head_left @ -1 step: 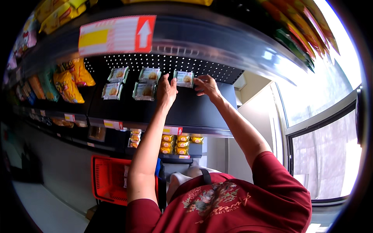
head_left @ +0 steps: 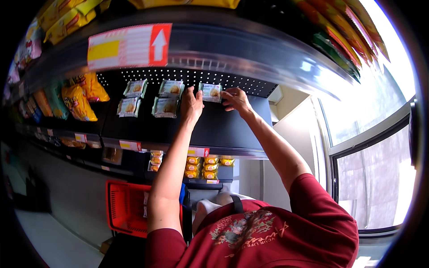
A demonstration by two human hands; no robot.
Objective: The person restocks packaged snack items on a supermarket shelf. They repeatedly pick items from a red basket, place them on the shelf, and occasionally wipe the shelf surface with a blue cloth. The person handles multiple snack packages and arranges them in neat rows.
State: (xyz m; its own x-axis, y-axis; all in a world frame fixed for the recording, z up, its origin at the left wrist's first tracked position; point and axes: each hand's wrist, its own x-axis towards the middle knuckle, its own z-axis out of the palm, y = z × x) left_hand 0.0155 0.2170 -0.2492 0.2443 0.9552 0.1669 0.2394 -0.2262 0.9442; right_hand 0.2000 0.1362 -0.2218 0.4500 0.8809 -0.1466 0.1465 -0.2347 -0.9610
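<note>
A small pale green and white snack packet (head_left: 210,92) lies at the back of the black shelf (head_left: 219,127), between my two hands. My left hand (head_left: 191,106) is at its left edge, fingers stretched upward and the thumb close against it. On the other side my right hand (head_left: 237,99) has its fingers apart and slightly bent, tips at the packet's right edge. Whether the fingertips press on it cannot be made out. Left of my left hand are two matching packets, a rear one (head_left: 171,88) and a front one (head_left: 165,107). Another pair (head_left: 128,107) lies farther left.
An upper shelf edge with a red-and-white price label (head_left: 129,46) overhangs my hands. Yellow snack bags (head_left: 78,102) stand at left. Below are several yellow packaged cakes (head_left: 210,167) and a red shopping basket (head_left: 120,207). A window (head_left: 373,178) is at right.
The view has shifted slightly, with the upper price label a little lower and farther left. My hands and the packets stay nearly where they were.
</note>
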